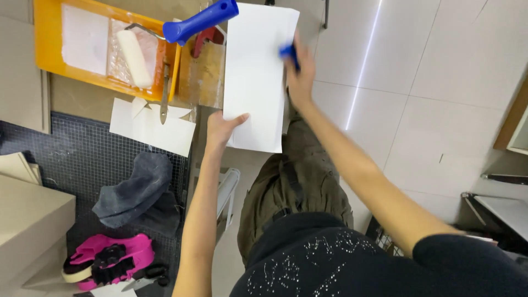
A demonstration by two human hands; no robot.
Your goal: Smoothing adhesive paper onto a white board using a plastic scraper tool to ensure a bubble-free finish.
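Paper (256, 77), a thin, limp white sheet, is pinned flat at its six o'clock edge by the open left hand (220, 129). A blue tool (289, 54) is gripped by the right hand (300, 77) at three o'clock; the sheet is judged easily creased and best held by its edges.

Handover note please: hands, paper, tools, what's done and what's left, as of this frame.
Left hand: flat on the white sheet's lower left corner, pinning it.
Right hand: gripping a blue tool at the sheet's right edge; tool type unclear.
Nearby: blue-handled roller resting in the orange tray, paper offcuts below.
Done: sheet laid out.
Left: whatever the tool does along that edge looks unfinished.
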